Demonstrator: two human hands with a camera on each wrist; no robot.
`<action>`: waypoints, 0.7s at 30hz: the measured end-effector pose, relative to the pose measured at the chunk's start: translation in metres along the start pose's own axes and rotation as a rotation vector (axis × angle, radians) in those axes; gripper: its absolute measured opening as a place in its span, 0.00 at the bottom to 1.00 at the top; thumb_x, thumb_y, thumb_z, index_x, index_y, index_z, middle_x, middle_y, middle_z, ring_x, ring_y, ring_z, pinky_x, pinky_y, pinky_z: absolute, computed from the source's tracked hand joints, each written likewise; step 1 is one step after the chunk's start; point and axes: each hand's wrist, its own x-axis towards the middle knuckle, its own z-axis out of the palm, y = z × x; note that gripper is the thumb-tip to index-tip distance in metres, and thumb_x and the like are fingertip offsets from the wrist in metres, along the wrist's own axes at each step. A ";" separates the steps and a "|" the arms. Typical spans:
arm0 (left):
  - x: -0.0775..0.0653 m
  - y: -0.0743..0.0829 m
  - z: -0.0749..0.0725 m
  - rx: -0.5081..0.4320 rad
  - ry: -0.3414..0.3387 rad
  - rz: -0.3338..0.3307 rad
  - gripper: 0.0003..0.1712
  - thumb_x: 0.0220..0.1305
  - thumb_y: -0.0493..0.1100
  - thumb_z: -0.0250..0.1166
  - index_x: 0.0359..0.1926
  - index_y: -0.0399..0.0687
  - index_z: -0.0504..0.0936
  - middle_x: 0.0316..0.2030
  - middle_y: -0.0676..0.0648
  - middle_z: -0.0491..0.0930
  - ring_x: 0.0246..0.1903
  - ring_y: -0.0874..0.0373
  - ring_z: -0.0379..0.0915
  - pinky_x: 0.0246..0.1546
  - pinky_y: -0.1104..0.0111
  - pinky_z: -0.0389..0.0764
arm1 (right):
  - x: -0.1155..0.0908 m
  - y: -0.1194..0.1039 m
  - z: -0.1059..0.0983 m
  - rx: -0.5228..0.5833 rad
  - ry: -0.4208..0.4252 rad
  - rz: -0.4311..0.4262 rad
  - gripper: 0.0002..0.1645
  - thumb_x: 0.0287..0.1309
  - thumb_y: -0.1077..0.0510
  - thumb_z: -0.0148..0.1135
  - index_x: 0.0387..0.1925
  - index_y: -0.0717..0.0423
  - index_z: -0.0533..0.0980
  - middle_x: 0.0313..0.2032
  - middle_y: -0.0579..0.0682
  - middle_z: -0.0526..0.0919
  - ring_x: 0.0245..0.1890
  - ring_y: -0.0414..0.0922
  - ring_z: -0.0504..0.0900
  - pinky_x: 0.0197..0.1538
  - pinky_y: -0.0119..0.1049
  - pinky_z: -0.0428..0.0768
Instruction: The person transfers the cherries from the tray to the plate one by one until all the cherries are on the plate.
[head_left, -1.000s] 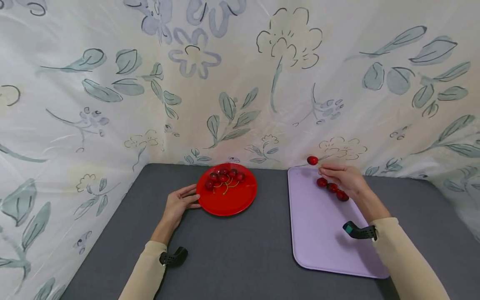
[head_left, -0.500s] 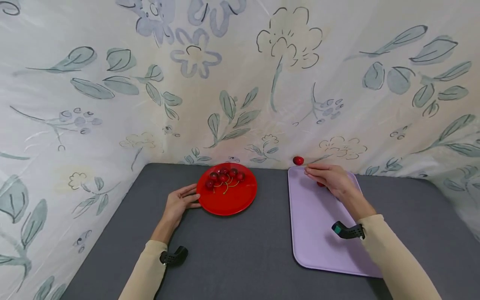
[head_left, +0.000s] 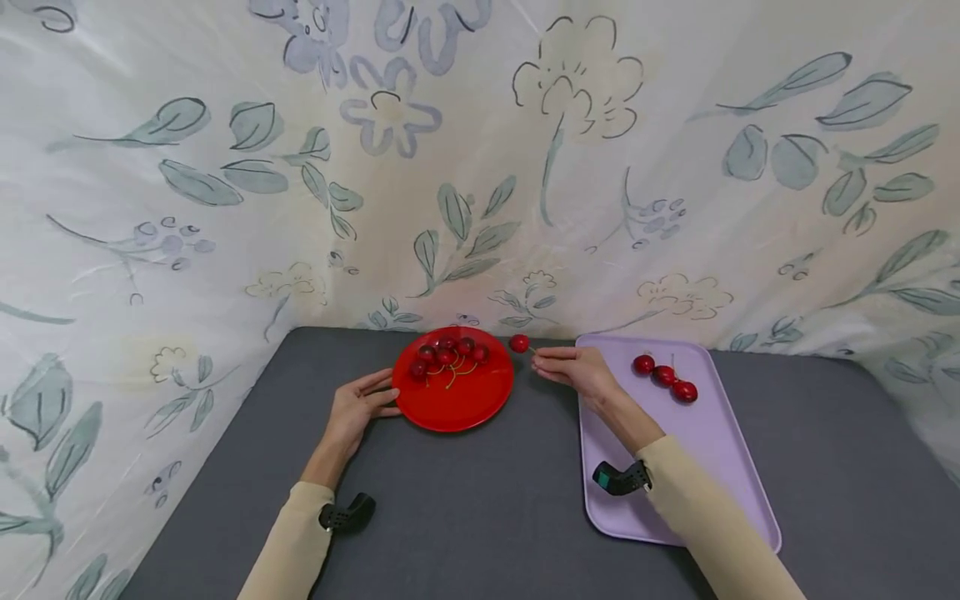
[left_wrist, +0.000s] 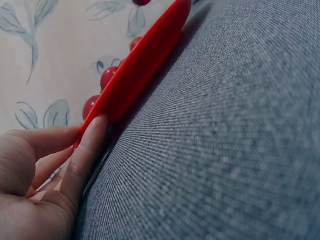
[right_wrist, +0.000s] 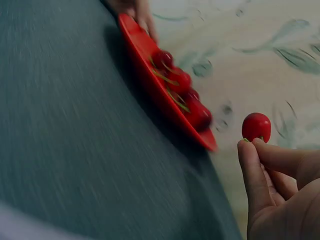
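A red plate point(head_left: 457, 410) lies on the dark grey table, with several stemmed cherries point(head_left: 447, 355) gathered toward its far side. My left hand point(head_left: 354, 410) holds the plate's left rim; in the left wrist view its fingers point(left_wrist: 86, 142) pinch the edge. To the right of the plate, my right hand point(head_left: 581, 373) pinches a cherry point(head_left: 519, 343) by its stem between thumb and fingertips. The right wrist view shows this cherry point(right_wrist: 256, 127) raised just above the fingertips, apart from the plate.
A lilac tray point(head_left: 705, 454) stands on the right, partly under my right forearm. Three cherries point(head_left: 663, 376) lie in a row near its far end. A floral-patterned sheet point(head_left: 480, 167) hangs behind the table and along its left side.
My right hand has carried the cherry leftward from above the tray to beside the plate, uncovering the cherries left in the tray. The left hand and plate stay in place.
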 end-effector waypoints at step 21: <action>-0.001 0.003 -0.001 -0.003 -0.022 0.007 0.27 0.66 0.31 0.62 0.66 0.33 0.70 0.61 0.33 0.73 0.40 0.56 0.84 0.40 0.60 0.87 | 0.028 0.018 0.090 -0.069 0.062 -0.040 0.15 0.60 0.69 0.64 0.49 0.73 0.80 0.42 0.63 0.86 0.36 0.44 0.87 0.50 0.43 0.83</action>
